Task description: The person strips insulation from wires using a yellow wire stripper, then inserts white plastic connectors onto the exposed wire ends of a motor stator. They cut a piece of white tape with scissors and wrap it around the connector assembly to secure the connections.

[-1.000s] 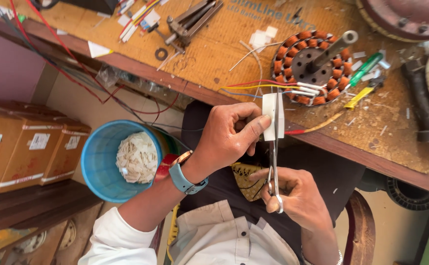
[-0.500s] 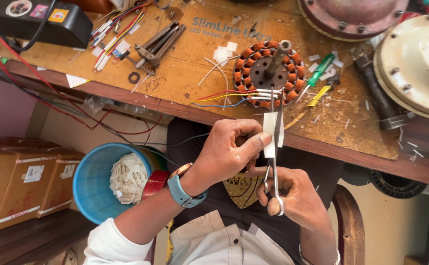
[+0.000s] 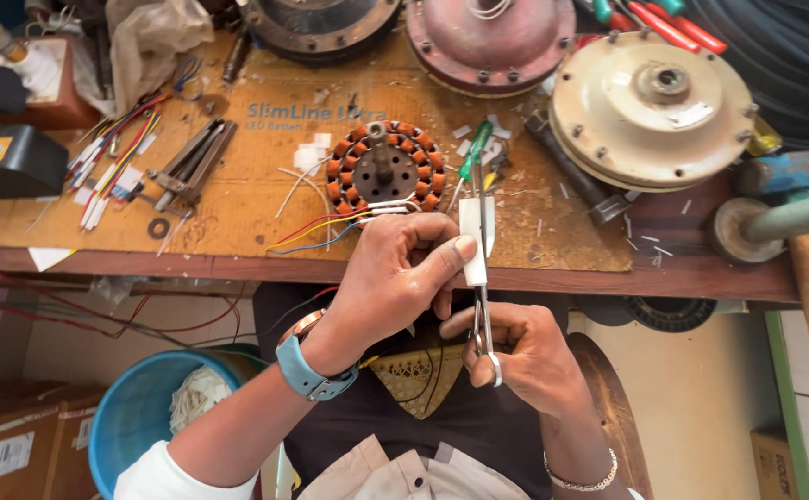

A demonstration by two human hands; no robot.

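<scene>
My left hand (image 3: 395,278) pinches a small white strip of paper (image 3: 472,243) upright between thumb and fingers, just over the near edge of the workbench (image 3: 238,264). My right hand (image 3: 525,356) sits below it, fingers through the handles of a pair of scissors (image 3: 483,306) whose blades point up along the strip. Just beyond the strip lies a round motor stator with orange copper coils (image 3: 384,168), and red, yellow, blue and white wires (image 3: 321,230) trail from it towards my left hand.
A cream round motor cover (image 3: 654,106) and a reddish one (image 3: 488,42) sit at the back right. A metal puller tool (image 3: 191,162), loose wire ends (image 3: 112,162) and a black box (image 3: 6,162) lie left. A blue bucket of white scraps (image 3: 159,417) stands under the bench.
The view has swung so that the bench sits more centred and level. Both hands keep the same hold on the strip and the scissors.
</scene>
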